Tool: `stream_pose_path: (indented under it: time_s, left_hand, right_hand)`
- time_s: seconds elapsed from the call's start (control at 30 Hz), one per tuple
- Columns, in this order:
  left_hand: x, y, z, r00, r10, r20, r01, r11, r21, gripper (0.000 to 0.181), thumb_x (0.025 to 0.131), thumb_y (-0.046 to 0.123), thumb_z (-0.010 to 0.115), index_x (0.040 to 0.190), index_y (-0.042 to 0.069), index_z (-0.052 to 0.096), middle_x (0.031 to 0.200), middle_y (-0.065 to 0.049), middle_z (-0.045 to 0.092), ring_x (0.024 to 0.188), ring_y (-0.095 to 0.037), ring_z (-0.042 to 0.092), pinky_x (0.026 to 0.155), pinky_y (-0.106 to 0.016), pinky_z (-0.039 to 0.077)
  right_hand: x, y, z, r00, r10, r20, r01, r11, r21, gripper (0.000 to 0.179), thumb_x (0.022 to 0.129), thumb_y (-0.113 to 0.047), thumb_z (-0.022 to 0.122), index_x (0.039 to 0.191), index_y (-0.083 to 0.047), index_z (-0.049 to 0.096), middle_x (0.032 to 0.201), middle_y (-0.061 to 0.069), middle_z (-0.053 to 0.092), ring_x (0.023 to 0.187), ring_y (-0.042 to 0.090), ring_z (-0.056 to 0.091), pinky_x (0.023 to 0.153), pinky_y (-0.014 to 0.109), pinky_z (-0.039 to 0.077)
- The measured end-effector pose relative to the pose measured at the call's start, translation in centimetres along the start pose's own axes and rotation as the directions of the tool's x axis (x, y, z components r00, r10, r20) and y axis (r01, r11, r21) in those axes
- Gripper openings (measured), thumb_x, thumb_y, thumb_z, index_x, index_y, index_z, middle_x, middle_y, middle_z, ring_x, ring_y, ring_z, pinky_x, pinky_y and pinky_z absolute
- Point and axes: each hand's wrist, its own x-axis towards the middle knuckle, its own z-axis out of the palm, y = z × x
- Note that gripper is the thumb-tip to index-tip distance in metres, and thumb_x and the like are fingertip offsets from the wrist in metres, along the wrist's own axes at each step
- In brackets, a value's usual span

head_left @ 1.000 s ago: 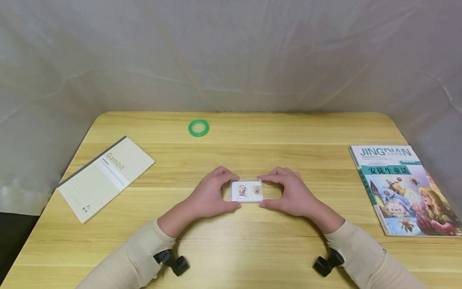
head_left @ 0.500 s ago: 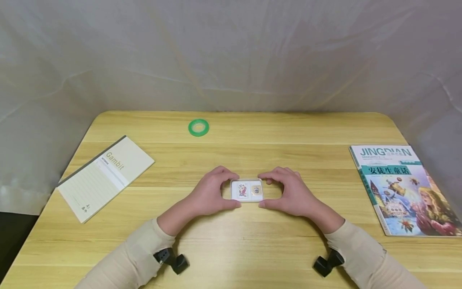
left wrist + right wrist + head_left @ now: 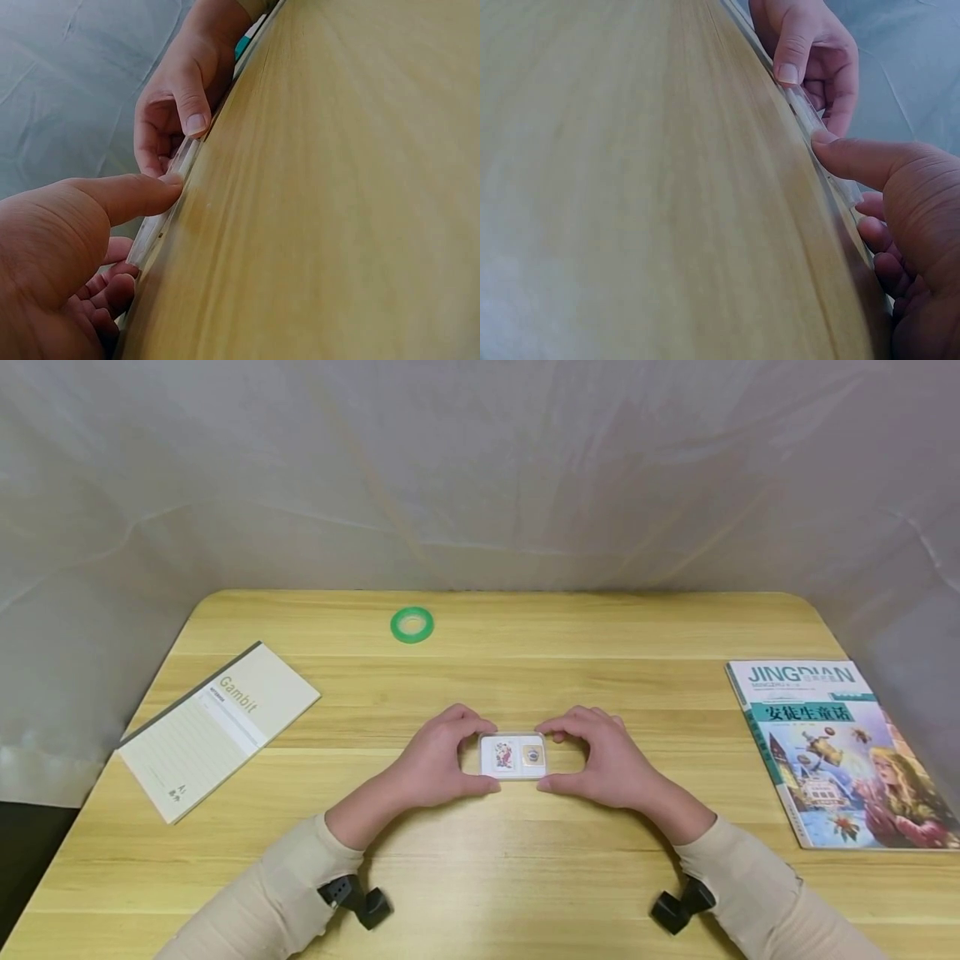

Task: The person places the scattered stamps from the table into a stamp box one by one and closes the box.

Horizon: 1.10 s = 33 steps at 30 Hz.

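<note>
A small, flat clear plastic case (image 3: 519, 770) lies at the middle of the wooden table. Through it show a white panel, a colourful joker-like picture on the left and a gold square on the right. My left hand (image 3: 437, 760) pinches the left end, thumb at the near edge and fingers at the far edge. The opposite end is pinched the same way by my right hand (image 3: 606, 758). In the left wrist view the case (image 3: 154, 225) appears edge-on, low against the tabletop, with both thumbs on its near side. The right wrist view shows the case (image 3: 847, 189) from the other side.
At the left, a Gambit notebook (image 3: 225, 727) lies slanted. A green roll of tape (image 3: 412, 625) rests near the far edge. The illustrated book (image 3: 840, 760) is at the right. Grey sheeting (image 3: 480, 477) hangs behind the table (image 3: 510, 877).
</note>
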Motion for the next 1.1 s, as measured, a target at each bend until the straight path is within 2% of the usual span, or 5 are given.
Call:
stream_pose_path:
  time_s: [0.3,0.6,0.77,1.1]
  left_hand:
    - [0.01,0.22,-0.03,0.999,-0.034,0.008,0.035,0.999,-0.006,0.064,0.066,0.028,0.095,0.121,0.008,0.069,0.110,0.002,0.058,0.083,-0.013,0.051,0.072,-0.031,0.046]
    - [0.22,0.43,-0.04,0.998,-0.056,0.030,0.056,0.998,0.009,0.066,0.067,0.028,0.094,0.123,0.007,0.067,0.114,0.000,0.059,0.094,-0.014,0.053,0.082,-0.033,0.046]
    - [0.35,0.59,-0.27,0.997,-0.055,0.050,0.055,0.998,0.015,0.064,0.067,0.028,0.094,0.121,0.008,0.066,0.115,-0.001,0.059,0.101,-0.015,0.054,0.090,-0.035,0.044]
    - [0.57,0.98,-0.30,0.993,-0.090,0.077,0.088,0.996,0.028,0.062,0.068,0.025,0.094,0.119,0.008,0.065,0.115,-0.002,0.057,0.102,-0.016,0.054,0.092,-0.037,0.044]
  right_hand:
    - [0.03,-0.28,-0.06,1.000,0.018,0.005,-0.018,1.000,-0.015,0.061,0.067,-0.049,0.091,0.120,-0.027,0.071,0.092,-0.012,0.057,0.091,0.013,0.049,0.080,0.041,0.029]
    - [0.07,-0.08,0.12,1.000,0.005,0.009,-0.005,0.999,-0.037,0.060,0.069,-0.052,0.089,0.119,-0.026,0.069,0.093,-0.013,0.056,0.094,0.013,0.049,0.080,0.040,0.028]
    - [0.02,-0.22,0.09,1.000,-0.001,0.008,0.001,0.999,-0.032,0.058,0.070,-0.049,0.090,0.118,-0.024,0.068,0.094,-0.012,0.056,0.094,0.013,0.048,0.081,0.040,0.028]
    - [0.06,-0.51,0.14,1.000,0.005,0.007,-0.005,0.999,-0.032,0.057,0.069,-0.042,0.091,0.117,-0.022,0.068,0.094,-0.012,0.057,0.093,0.013,0.047,0.081,0.040,0.026]
